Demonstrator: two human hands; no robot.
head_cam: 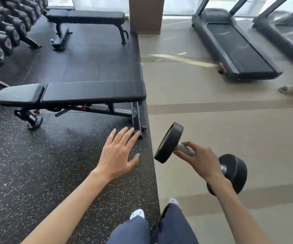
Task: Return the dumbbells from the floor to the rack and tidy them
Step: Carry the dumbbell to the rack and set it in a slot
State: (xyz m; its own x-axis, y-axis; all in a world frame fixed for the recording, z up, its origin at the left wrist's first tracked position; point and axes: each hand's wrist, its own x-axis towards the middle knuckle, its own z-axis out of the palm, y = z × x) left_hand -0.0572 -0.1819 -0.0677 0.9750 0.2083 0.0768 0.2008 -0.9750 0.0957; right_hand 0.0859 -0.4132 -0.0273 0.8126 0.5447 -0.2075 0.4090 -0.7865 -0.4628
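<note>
Black dumbbell (168,143) beside rubber mat (54,164) edge

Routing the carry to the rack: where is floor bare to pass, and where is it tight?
Bare: black mat between the near bench and far bench; tan floor between mat edge and treadmill. Tight: near bench's end beside the dumbbell rack.

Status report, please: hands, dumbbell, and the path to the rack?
Right hand grips dumbbell by its handle. Left hand open, empty. Rack far left; near bench lies between.
</note>
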